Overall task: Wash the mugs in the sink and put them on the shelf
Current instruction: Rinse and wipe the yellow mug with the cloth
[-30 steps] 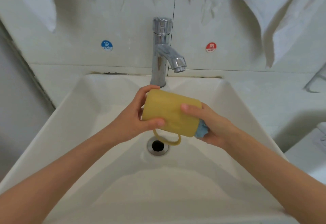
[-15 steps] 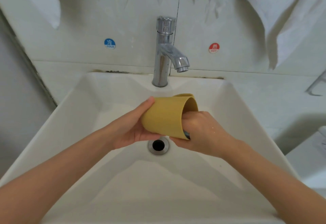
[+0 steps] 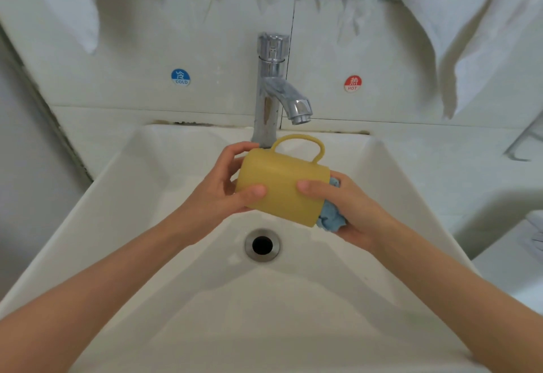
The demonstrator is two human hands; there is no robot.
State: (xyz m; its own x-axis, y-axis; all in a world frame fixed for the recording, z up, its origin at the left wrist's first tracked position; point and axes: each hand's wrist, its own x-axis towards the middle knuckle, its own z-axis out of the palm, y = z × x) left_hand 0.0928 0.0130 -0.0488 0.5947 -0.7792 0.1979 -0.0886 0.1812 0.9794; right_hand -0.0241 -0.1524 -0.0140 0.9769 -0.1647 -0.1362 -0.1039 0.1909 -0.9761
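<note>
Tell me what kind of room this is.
Probably a bathroom or washroom: a white sink with a chrome tap, a cold sticker and a hot sticker on the tiled wall, and white towels hanging above.

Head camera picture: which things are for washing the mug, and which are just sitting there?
For the job: yellow cylindrical mug gripped by the left hand; crumpled blue cloth held at its mouth by the right hand; white ceramic sink; shiny metal tap.
Just there: round blue COLD sticker; round red HOT sticker; white fabric hanging on the wall.
</note>
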